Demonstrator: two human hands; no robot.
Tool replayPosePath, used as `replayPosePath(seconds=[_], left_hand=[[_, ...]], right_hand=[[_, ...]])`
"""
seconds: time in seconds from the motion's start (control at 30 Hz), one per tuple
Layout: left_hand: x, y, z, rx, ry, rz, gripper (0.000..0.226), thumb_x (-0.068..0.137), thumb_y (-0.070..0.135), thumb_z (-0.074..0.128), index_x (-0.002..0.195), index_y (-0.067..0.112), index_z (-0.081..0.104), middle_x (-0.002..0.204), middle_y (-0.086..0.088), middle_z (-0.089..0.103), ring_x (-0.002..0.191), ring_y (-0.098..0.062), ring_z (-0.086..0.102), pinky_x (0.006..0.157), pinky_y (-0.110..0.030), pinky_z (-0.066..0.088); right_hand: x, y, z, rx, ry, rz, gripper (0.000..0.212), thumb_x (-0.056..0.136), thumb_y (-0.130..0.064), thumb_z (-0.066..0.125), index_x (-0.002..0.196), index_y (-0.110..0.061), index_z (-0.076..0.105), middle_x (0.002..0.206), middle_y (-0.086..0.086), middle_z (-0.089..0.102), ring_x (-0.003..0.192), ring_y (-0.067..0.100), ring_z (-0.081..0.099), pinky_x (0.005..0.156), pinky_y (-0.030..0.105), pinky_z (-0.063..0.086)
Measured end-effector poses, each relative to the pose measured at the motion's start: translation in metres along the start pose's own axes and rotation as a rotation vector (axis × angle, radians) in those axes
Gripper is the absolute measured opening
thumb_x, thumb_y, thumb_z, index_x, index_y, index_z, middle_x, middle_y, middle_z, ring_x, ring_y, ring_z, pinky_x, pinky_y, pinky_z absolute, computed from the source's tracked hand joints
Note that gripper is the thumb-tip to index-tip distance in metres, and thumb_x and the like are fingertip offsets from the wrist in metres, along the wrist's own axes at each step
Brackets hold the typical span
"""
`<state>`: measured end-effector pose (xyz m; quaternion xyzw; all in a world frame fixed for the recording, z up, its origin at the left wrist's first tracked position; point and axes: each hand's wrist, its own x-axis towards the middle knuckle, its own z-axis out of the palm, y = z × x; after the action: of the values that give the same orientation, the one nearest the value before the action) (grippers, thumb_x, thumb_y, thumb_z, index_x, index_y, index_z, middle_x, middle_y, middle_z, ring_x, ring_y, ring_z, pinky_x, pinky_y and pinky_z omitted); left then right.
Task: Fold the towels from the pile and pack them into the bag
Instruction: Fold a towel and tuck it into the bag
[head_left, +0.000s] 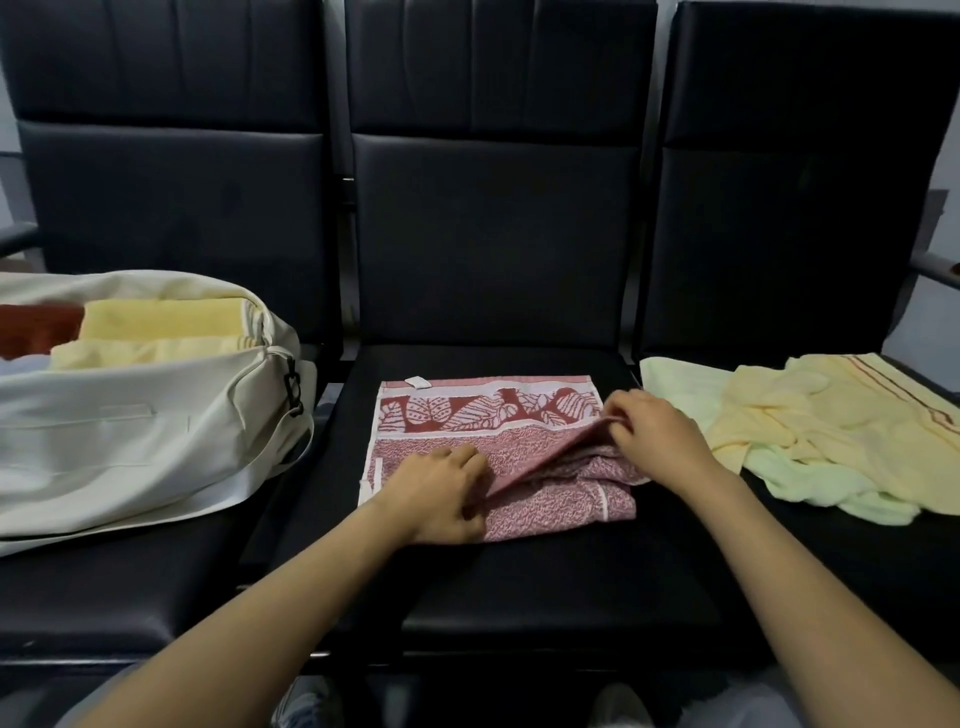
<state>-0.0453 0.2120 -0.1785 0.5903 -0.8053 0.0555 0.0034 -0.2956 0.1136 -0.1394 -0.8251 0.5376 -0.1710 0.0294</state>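
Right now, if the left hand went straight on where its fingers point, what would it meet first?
Likely the lifted fold of the red towel that the left hand grips; beyond, perhaps the right hand. Depth is unclear.

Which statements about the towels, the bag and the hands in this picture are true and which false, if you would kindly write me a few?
1. The left hand and the right hand both grip the red towel on the middle seat. True.
2. The bag is zipped shut. False: it lies open on the left seat.
3. Folded yellow towels lie inside the bag. True.
4. The pile holds only red towels. False: it shows a yellow towel and a green towel, loose on the right seat.
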Motion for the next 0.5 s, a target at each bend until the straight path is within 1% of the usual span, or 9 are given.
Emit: replayPosePath(seconds=[0.07,0.13,0.2,0.23,0.27,0.33,0.4,0.43,0.5], left_hand=[[0.004,0.0,-0.007,-0.079,0.011,-0.121,0.03,0.091,0.035,0.045,0.114,0.017,0.045,0.114,-0.003,0.056,0.093,-0.026,0.058,0.069,-0.033,0.043],[0.008,-0.009,-0.014,-0.228,0.078,-0.305,0.017,0.094,0.024,0.042,0.107,0.015,0.049,0.107,-0.004,0.06,0.087,-0.025,0.057,0.068,-0.031,0.04],[0.009,-0.025,-0.016,-0.341,0.134,-0.456,0.013,0.096,0.024,0.042,0.098,0.016,0.051,0.1,-0.006,0.062,0.089,-0.027,0.058,0.067,-0.031,0.037],[0.007,-0.032,-0.015,-0.384,0.128,-0.502,0.015,0.098,0.027,0.042,0.096,0.017,0.052,0.098,-0.006,0.062,0.09,-0.028,0.058,0.067,-0.031,0.036],[0.006,-0.039,-0.014,-0.421,0.09,-0.534,0.018,0.099,0.029,0.041,0.098,0.017,0.054,0.097,-0.007,0.062,0.09,-0.028,0.058,0.067,-0.031,0.035],[0.005,-0.047,-0.012,-0.452,-0.023,-0.567,0.027,0.101,0.033,0.041,0.111,0.016,0.06,0.099,-0.008,0.063,0.088,-0.025,0.055,0.068,-0.03,0.034],[0.004,-0.051,-0.014,-0.471,-0.11,-0.568,0.034,0.102,0.036,0.041,0.114,0.013,0.062,0.102,-0.008,0.063,0.086,-0.021,0.051,0.07,-0.028,0.034],[0.004,-0.053,-0.017,-0.493,-0.159,-0.563,0.037,0.101,0.039,0.041,0.112,0.011,0.063,0.106,-0.009,0.063,0.087,-0.019,0.051,0.072,-0.027,0.035],[0.0,-0.056,-0.023,-0.531,-0.277,-0.543,0.042,0.1,0.042,0.042,0.115,0.01,0.064,0.113,-0.009,0.063,0.091,-0.018,0.052,0.076,-0.025,0.036]], right_hand=[[0.0,0.011,0.003,0.133,0.053,0.119,0.012,0.095,-0.02,0.051,0.1,-0.02,0.062,0.098,-0.001,0.063,0.092,0.023,0.059,0.07,0.034,0.045],[0.0,0.018,0.009,0.276,0.045,0.168,0.012,0.096,-0.023,0.053,0.098,-0.018,0.063,0.091,0.001,0.066,0.089,0.024,0.061,0.072,0.034,0.047],[-0.001,0.018,0.016,0.407,-0.057,0.148,0.016,0.098,-0.027,0.053,0.1,-0.015,0.063,0.086,0.0,0.065,0.083,0.019,0.061,0.067,0.029,0.044],[-0.003,0.016,0.02,0.46,-0.14,0.134,0.018,0.098,-0.027,0.052,0.103,-0.014,0.062,0.087,-0.001,0.065,0.081,0.014,0.061,0.064,0.024,0.044],[-0.005,0.013,0.025,0.46,-0.223,0.109,0.02,0.099,-0.026,0.05,0.109,-0.014,0.062,0.094,-0.001,0.066,0.084,0.012,0.061,0.065,0.02,0.043],[-0.002,0.012,0.033,0.326,-0.299,0.035,0.026,0.101,-0.026,0.047,0.118,-0.013,0.061,0.109,0.002,0.066,0.098,0.017,0.061,0.074,0.023,0.039],[0.003,0.012,0.031,0.224,-0.325,0.031,0.024,0.101,-0.028,0.046,0.106,-0.01,0.062,0.106,0.006,0.065,0.099,0.024,0.06,0.074,0.029,0.038],[0.006,0.013,0.028,0.187,-0.357,0.037,0.024,0.1,-0.03,0.047,0.098,-0.009,0.06,0.101,0.007,0.065,0.095,0.025,0.059,0.074,0.033,0.039],[0.008,0.013,0.024,0.13,-0.461,0.027,0.026,0.099,-0.031,0.049,0.094,-0.008,0.06,0.093,0.004,0.062,0.088,0.022,0.057,0.074,0.034,0.041]])
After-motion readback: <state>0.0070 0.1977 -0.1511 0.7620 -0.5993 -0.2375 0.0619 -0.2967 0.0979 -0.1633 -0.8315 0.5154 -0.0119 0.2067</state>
